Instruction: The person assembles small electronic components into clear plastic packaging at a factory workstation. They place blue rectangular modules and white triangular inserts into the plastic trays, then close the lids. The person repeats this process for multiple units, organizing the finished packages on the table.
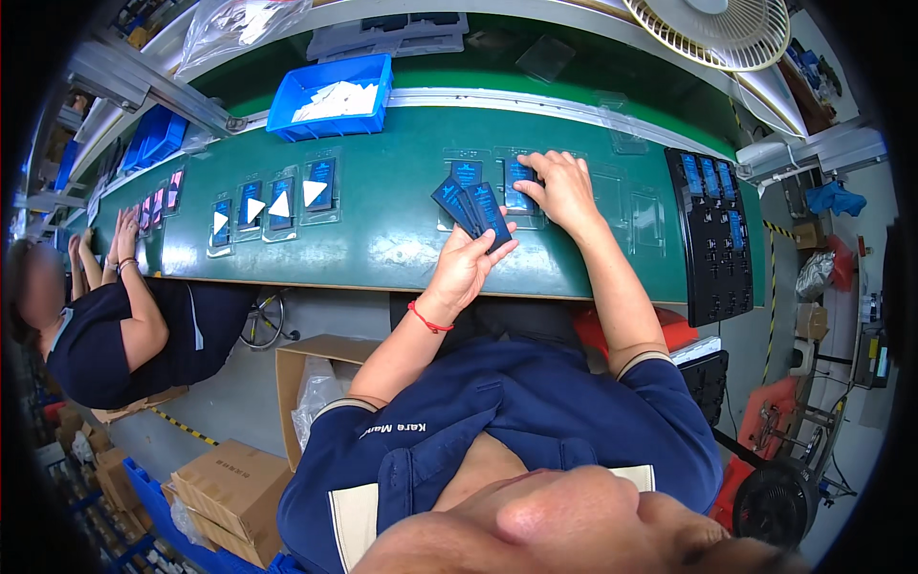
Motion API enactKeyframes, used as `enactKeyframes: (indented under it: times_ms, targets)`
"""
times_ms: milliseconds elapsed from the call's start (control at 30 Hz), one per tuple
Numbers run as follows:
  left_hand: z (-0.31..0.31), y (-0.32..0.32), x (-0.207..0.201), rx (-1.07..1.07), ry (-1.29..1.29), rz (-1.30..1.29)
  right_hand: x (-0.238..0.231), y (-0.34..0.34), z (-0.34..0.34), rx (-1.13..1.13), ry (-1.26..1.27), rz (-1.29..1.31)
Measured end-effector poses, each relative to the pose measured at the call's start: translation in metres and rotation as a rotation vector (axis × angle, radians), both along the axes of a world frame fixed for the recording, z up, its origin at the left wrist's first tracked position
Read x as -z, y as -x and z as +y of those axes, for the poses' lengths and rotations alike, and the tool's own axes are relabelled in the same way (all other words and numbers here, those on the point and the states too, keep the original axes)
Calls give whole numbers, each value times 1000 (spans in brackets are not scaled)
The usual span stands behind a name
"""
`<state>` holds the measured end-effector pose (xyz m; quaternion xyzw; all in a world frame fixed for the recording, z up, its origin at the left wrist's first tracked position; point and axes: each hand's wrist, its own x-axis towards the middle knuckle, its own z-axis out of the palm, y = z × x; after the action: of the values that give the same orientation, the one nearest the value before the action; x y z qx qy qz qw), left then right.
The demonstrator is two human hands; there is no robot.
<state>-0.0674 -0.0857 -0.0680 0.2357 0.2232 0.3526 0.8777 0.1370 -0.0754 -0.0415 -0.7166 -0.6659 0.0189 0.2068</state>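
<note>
I am watching a small fan of dark blue flat packs (471,209) being held above the near part of the green belt (382,230), spread so each one can be peeled off singly, I judge. The left hand (466,268) is gripping them from below, fingers curled narrow around their lower ends and thumb across the front. The right hand (562,188) is lying flat, fingers spread and pressing one pack (517,184) down into a clear plastic tray (612,196) on the belt; it is closed on nothing, only touching. More clear trays are sitting empty just to its right, and a black rack (715,239) with a few blue packs in it is standing at the belt's right end, near that hand. Farther left along the belt, filled trays with white triangles (279,204) are lying in a row, and a co-worker's hands (122,244) are working at that end. A blue bin (330,96) of white slips is sitting behind the belt.
</note>
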Motion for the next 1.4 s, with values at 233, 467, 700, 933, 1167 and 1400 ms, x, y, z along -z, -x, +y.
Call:
enactKeyframes:
  times_ms: [233,467,700,933,1167,1400]
  targets:
    - [-2,0,3,-7,-20,38,-4,9,-2,-109,22,-307]
    - [-3,-3,-1,-35,-33,86,-8,6,-6,-117,-49,-269]
    - [-12,-13,-5,-49,-136,218,-22,25,-54,-8,136,758]
    - [-23,-40,5,125,-43,88,-1,-58,-47,209,-181,1063]
    - [-30,-67,13,100,-1,-17,2,-61,-33,131,-46,222]
    - [-33,-68,8,83,-14,53,1,-48,-43,106,48,-247]
